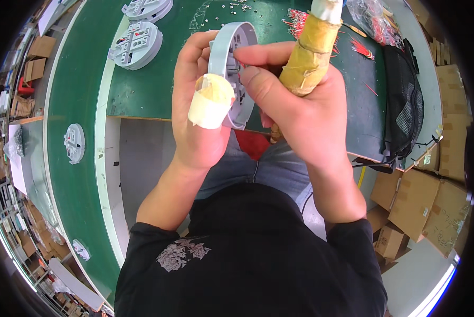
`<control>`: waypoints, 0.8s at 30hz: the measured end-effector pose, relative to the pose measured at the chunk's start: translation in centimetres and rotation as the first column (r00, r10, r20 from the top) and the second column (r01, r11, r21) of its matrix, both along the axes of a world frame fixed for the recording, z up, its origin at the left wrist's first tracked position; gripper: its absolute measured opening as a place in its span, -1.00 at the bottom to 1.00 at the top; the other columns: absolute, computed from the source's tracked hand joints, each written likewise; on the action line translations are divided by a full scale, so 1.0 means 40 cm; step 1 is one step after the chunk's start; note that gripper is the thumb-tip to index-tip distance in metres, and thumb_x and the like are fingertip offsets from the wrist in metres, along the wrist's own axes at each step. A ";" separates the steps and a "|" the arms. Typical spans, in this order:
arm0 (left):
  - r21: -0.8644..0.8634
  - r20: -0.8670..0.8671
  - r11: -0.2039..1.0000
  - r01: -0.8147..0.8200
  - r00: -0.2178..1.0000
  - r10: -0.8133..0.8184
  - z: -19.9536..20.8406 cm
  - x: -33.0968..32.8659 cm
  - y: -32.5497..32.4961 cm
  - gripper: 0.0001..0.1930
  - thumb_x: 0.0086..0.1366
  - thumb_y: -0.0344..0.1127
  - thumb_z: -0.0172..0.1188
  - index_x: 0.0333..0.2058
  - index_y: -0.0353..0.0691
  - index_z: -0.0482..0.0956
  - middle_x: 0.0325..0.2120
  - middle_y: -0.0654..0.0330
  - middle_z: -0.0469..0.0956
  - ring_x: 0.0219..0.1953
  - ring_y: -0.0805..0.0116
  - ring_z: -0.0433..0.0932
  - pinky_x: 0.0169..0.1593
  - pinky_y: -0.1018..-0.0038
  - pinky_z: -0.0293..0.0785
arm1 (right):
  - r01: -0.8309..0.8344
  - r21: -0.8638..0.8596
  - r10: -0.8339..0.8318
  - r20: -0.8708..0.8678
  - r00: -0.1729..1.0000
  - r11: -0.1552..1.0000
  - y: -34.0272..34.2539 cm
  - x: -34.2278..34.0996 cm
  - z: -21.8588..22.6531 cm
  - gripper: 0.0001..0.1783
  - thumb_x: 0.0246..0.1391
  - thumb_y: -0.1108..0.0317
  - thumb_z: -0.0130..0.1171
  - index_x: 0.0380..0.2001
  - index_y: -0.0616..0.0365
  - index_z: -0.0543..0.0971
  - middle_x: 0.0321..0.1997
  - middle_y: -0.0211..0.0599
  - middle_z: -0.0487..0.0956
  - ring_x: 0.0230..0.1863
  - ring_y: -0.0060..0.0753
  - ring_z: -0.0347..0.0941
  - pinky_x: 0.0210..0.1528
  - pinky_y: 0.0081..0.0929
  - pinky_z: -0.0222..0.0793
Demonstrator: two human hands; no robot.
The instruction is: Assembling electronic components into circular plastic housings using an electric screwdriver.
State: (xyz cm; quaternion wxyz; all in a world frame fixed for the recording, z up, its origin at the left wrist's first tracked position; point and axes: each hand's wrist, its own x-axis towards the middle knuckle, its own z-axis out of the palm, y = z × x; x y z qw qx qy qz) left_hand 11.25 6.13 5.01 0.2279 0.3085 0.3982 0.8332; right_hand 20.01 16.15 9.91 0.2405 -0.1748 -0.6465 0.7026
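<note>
Facing each other, the hands (184, 119) (311, 113) meet at a round grey housing (223, 52), left cupping it, right pinching something indistinct.

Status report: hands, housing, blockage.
Left hand: grey housing, on edge. Right hand: taped tool, fingertips at housing's inner side. Taped left thumb hides part of housing.

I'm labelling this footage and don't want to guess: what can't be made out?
In the head view:
Inside of the grey round housing: partly covered by the fingers of the right hand.
Upper end of the tape-wrapped tool: cut off by the top edge.
Silvery bits on the green bench: too small to identify.
</note>
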 end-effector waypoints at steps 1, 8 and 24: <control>-0.004 0.006 1.000 -0.027 1.000 0.027 0.003 0.001 0.001 -0.33 0.43 0.00 0.11 0.30 -0.32 0.16 0.06 0.13 0.41 0.05 0.45 0.43 0.09 0.52 0.38 | 0.012 0.036 -0.012 0.007 1.000 0.999 -0.002 -0.001 0.000 -0.83 0.16 0.54 0.26 -0.16 0.26 0.68 -0.45 -0.43 0.60 -0.58 -0.73 0.40 -0.58 -0.70 0.29; -0.009 -0.017 0.997 -0.082 0.996 0.082 -0.013 -0.005 -0.006 -0.35 0.42 -0.03 0.13 0.29 -0.32 0.16 0.02 0.16 0.40 -0.01 0.46 0.42 0.04 0.54 0.38 | 0.067 0.226 -0.058 -0.046 0.997 0.972 -0.013 -0.008 -0.037 -0.83 0.16 0.57 0.23 -0.18 0.26 0.69 -0.44 -0.50 0.61 -0.52 -0.80 0.40 -0.49 -0.75 0.29; -0.036 -0.092 0.999 0.000 0.996 -0.003 -0.036 -0.026 -0.011 -0.35 0.33 -0.31 0.27 0.31 -0.32 0.19 0.13 0.10 0.39 0.16 0.31 0.45 0.13 0.44 0.43 | 0.120 0.202 -0.131 0.042 0.990 0.972 0.015 -0.026 -0.009 -0.89 0.15 0.45 0.37 -0.29 0.25 0.67 -0.50 -0.50 0.60 -0.57 -0.76 0.39 -0.53 -0.75 0.27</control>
